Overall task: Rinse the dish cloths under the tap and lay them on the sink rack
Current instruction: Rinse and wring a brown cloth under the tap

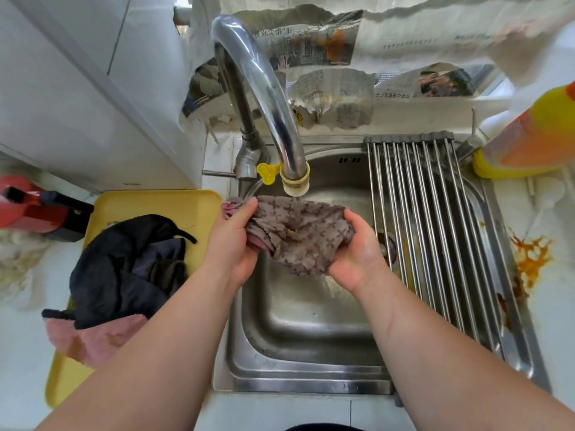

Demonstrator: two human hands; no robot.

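Got the grey patterned dish cloth (298, 234) bunched in both fists, left hand (231, 241) and right hand (357, 250) curled tight round its ends, right under the tap (294, 181) so water soaks the middle; sink rack (432, 231) waits bare alongside.

A yellow tray (149, 203) lies on the white surface (18, 353) at the left, with a red container (28, 209) with a black handle just beyond it. Torn newspaper (336, 38) covers the back wall. At the right stands a yellow-orange bottle (529, 135), and nearer the camera, orange stains (532, 256) smear the surface.
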